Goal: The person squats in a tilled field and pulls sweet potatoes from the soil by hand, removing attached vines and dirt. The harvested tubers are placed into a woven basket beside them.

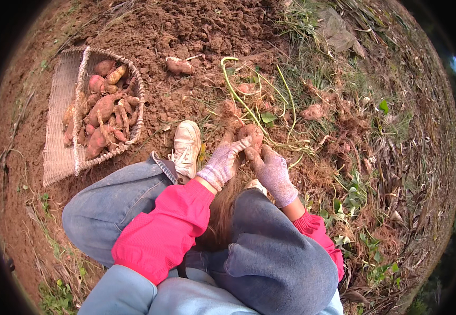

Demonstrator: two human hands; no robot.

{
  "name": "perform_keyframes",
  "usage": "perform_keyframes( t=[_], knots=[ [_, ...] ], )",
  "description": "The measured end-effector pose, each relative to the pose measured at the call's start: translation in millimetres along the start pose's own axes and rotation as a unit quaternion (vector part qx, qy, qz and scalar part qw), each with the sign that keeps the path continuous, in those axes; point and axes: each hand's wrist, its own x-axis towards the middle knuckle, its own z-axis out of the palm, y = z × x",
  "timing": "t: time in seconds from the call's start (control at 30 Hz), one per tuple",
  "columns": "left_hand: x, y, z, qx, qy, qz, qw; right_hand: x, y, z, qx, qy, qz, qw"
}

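A round, soil-covered sweet potato [252, 134] is held low over the ground between my two gloved hands. My left hand [223, 160] has its thumb laid across the near side of the tuber. From the right, the fingers of my right hand [270, 170] pinch its lower end, and their tips are partly hidden. Green vine stems [240, 96] rise just beyond the tuber; whether they still join it, I cannot tell. Another sweet potato [228, 108] sits among roots slightly farther off. Both gloves are pale and stained with dirt.
At left, a woven scoop basket [56, 130] with a rope-wrapped handle holds several sweet potatoes [104, 108]. Single tubers lie on the soil ahead [179, 65] and to the right [313, 112]. Uprooted roots and dry leaves [401, 169] cover the right side. My white shoe [186, 143] stands near the basket.
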Motion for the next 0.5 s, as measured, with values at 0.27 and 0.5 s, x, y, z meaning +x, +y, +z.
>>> perform_keyframes(
  t=[0.27,0.5],
  knots=[
    [13.9,9.3,8.9,0.017,-0.059,0.05,0.997,14.7,14.5,15.5,0.118,0.187,-0.047,0.974],
    [18.6,14.2,13.0,-0.079,-0.063,-0.007,0.995,11.8,12.1,4.9,0.544,0.025,0.182,0.819]
  ],
)
